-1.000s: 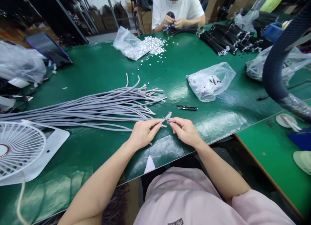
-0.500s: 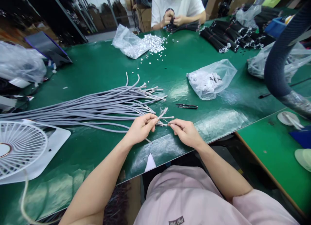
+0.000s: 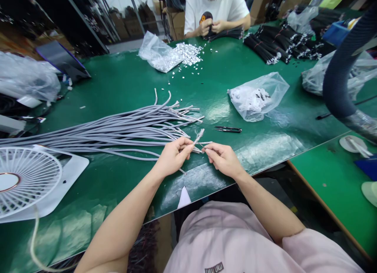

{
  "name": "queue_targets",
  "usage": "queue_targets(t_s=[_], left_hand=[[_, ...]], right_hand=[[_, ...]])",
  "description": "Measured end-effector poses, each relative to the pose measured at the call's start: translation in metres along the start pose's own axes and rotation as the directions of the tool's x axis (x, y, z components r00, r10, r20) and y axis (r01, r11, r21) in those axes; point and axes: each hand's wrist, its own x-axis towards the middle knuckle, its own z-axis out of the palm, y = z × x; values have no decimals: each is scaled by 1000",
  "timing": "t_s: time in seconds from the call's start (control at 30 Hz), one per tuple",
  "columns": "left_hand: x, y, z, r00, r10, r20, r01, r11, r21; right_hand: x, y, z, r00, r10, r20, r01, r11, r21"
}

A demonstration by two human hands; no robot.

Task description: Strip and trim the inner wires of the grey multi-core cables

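Note:
A bundle of grey cables (image 3: 118, 127) lies across the table from the left, its stripped, frayed ends pointing right. My left hand (image 3: 174, 157) is closed in a pinch around the end of one cable, and a frayed braid of strands (image 3: 199, 136) sticks up past the thumb. My right hand (image 3: 222, 159) pinches a thin strand of that same cable end, close to the left fingertips. The strand's tip is hidden by the right fingers. Just beyond the right hand lies a pair of black thread snips (image 3: 228, 129), touched by neither hand.
A white fan (image 3: 29, 182) stands at the left front. Further back are a plastic bag with small white pieces (image 3: 188, 55), another clear bag (image 3: 256, 98) and black cable bundles (image 3: 265, 45). A dark flexible hose (image 3: 338, 80) hangs at right. Opposite sits a person in a white shirt (image 3: 218, 10).
The view has shifted slightly, so everything sits a little further right. Both hands keep their pinch on the cable end; the frayed braid looks more gathered together.

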Motion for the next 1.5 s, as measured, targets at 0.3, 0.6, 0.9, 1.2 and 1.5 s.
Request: queue_targets(t_s=[0.3, 0.6, 0.9, 1.2, 1.5], left_hand=[[-2, 1, 3, 999, 27, 41, -32, 993, 110], [4, -1, -13, 949, -16, 316, -24, 992, 121], [0, 1, -5, 993, 96, 65, -112, 941, 318], [9, -8, -3, 1000, 12, -22, -4, 945, 328], [2, -1, -7, 998, 60, 0, -58, 967, 248]], right_hand=[[5, -6, 2, 999, -7, 33, 5, 998, 56], [13, -3, 6, 994, 68, 81, -78, 988, 131], [2, -8, -4, 992, -14, 126, 4, 997, 73], [-27, -48, -1, 835, -306, 458, 318, 947, 52], [-17, -13, -30, 992, -123, -40, 107, 955, -275]])
